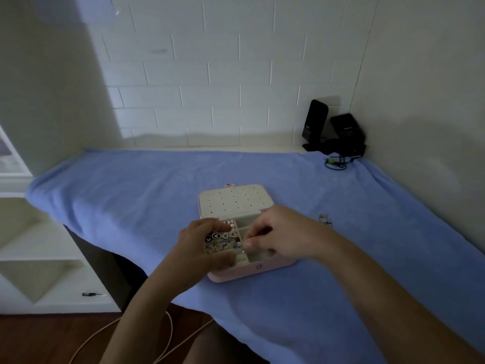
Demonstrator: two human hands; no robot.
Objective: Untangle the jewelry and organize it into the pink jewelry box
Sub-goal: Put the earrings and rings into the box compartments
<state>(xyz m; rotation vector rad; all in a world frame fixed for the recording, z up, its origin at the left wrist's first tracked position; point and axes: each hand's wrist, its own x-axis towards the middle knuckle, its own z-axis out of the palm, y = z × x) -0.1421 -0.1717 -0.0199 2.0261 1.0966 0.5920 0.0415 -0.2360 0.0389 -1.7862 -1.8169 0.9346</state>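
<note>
Two hands meet over the open box (pixel 244 270). The right hand (pixel 280 232) is curled, thumb and forefinger pressed together on a thin strand at the right edge of the jewelry (pixel 220 241); the strand is too fine to tell what it is. The left hand (pixel 195 245) is cupped round the box's left end, fingers on the far edge and thumb on the near edge, spanning the compartment where the jewelry lies heaped. The lid (pixel 235 200) lies back behind the hands, its dotted inner panel facing up. The box sits on a blue towel (pixel 131 195). Rings (pixel 325 219) lie on the towel to the right, apart from the box. Black speakers (pixel 333 130) stand in the far corner.
</note>
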